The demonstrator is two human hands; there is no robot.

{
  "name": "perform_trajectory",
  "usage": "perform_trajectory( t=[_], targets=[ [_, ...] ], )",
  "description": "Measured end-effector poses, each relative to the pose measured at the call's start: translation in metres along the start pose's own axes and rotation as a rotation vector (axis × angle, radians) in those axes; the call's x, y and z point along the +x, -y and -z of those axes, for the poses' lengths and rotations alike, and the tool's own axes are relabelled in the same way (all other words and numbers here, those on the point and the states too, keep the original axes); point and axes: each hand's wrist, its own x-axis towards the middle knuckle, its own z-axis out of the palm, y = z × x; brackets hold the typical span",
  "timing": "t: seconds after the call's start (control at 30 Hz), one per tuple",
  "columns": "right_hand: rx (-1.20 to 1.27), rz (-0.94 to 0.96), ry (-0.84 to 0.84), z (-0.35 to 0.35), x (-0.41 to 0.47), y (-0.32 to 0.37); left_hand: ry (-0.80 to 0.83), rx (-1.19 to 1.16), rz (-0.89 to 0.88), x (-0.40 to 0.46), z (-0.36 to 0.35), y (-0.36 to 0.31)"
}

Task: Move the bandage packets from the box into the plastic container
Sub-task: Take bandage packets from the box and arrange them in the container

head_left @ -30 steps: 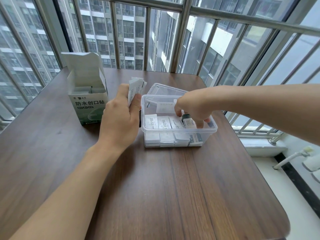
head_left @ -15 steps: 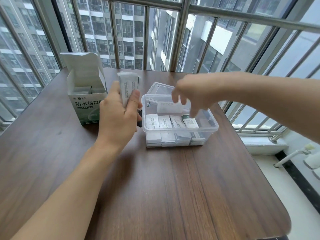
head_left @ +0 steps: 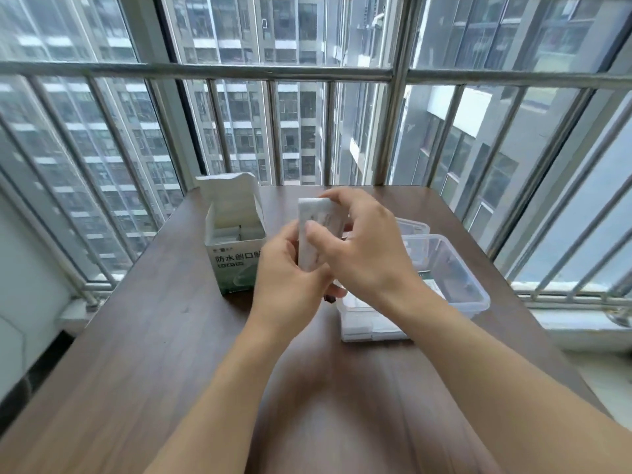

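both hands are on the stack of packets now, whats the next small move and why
Probably peel one packet off with the right hand and carry it to the plastic container. Both hands pinch the stack of packets, which the left hand holds upright between the box and the container.

— What's on the table point(head_left: 171, 354)?
— Dark wood-grain top, smooth, faint sheen. A matt white-and-green cardboard box point(head_left: 236, 254); a clear, glossy plastic container point(head_left: 455, 268).
— And in the hands?
— White paper packets point(head_left: 316, 234), matt. Behind, dull grey metal railings point(head_left: 219, 71).
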Motion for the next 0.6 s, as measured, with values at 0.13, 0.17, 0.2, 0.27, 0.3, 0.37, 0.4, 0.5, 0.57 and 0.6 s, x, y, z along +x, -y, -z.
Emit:
perform_trajectory(
  t=[0.13,0.17,0.2,0.27,0.3,0.37,0.4,0.5,0.57,0.6],
  targets=[
    [-0.057,0.083,0.096,0.005,0.002,-0.001,-0.025,0.157,-0.058,-0.001,0.000,0.000],
    [-0.060,0.102,0.073,0.004,0.001,-0.001,-0.044,0.240,-0.109,-0.002,0.000,0.000],
    [-0.045,0.113,0.028,0.003,0.001,0.000,-0.057,0.314,-0.158,-0.003,-0.001,0.000],
    [0.016,0.089,-0.072,0.000,0.001,0.003,-0.061,0.365,-0.222,-0.004,-0.001,-0.001],
    [0.059,0.048,-0.099,-0.001,0.002,0.002,-0.055,0.319,-0.195,-0.004,-0.001,-0.002],
    [0.142,-0.033,-0.085,-0.001,0.005,0.000,-0.035,0.096,-0.007,-0.002,0.001,-0.005],
    [0.166,-0.051,-0.064,0.000,0.006,-0.002,-0.004,-0.046,0.114,-0.002,0.001,-0.009],
    [0.155,-0.045,-0.012,0.003,0.010,-0.008,0.183,-0.441,0.363,0.000,0.006,-0.021],
    [0.114,-0.016,0.022,0.004,0.013,-0.010,0.292,-0.529,0.410,-0.002,0.010,-0.024],
    [0.090,0.013,0.040,0.004,0.014,-0.010,0.323,-0.515,0.409,-0.002,0.011,-0.024]
  ],
)
